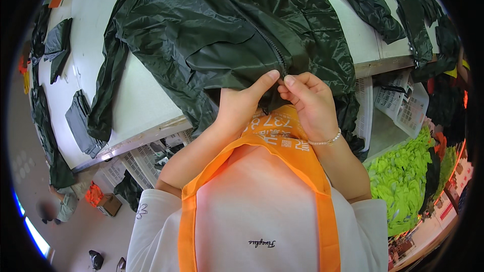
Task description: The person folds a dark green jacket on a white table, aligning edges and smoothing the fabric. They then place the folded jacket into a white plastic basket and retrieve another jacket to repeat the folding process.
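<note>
A dark green, shiny jacket (171, 30) lies spread over the table, its lower edge hanging toward me. Down its front runs a dark zipper (267, 40), with the zipped line ending between my hands. My left hand (240, 103) is closed on the hem beside the zipper's lower end; its thumb presses on top and its fingers are hidden under the cloth. With thumb and forefinger, my right hand (312, 103) pinches the bottom of the zipper, its other fingers curled. The two thumb tips nearly touch. Whether a slider sits between them is too small to tell.
The white table (146, 90) curves around me, its front edge close to my forearms. Folded dark pieces (80, 123) lie at the left, more dark garments (370, 7) at the right. White crates (398, 100) stand below, beside a bright green heap (403, 181). A person (65, 204) is far left.
</note>
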`<action>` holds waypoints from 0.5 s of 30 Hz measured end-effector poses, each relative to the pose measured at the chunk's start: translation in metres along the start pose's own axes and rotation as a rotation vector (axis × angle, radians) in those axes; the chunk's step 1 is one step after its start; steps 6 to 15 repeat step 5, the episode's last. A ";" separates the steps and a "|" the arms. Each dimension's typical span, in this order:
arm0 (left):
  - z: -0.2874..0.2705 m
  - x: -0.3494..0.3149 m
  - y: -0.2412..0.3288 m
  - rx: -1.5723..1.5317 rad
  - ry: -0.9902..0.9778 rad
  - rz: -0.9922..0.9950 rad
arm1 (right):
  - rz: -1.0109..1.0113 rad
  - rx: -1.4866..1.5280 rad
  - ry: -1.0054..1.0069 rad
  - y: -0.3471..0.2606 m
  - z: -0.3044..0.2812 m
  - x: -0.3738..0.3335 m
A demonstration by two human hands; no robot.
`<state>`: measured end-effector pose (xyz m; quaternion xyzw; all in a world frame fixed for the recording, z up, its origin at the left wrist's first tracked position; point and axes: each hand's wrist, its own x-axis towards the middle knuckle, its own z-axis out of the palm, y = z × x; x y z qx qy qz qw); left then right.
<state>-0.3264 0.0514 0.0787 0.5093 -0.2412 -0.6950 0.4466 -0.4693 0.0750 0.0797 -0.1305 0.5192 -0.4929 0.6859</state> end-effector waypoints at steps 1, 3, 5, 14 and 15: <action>0.001 0.000 -0.001 -0.025 0.002 0.002 | -0.019 -0.013 0.017 0.001 0.001 -0.001; 0.002 0.000 -0.002 -0.016 -0.005 0.025 | -0.060 -0.035 0.046 0.003 0.002 -0.002; 0.003 0.001 -0.003 -0.014 -0.010 0.040 | -0.105 -0.057 0.068 0.005 0.002 -0.003; 0.003 0.001 -0.003 -0.014 -0.010 0.040 | -0.105 -0.057 0.068 0.005 0.002 -0.003; 0.003 0.001 -0.003 -0.014 -0.010 0.040 | -0.105 -0.057 0.068 0.005 0.002 -0.003</action>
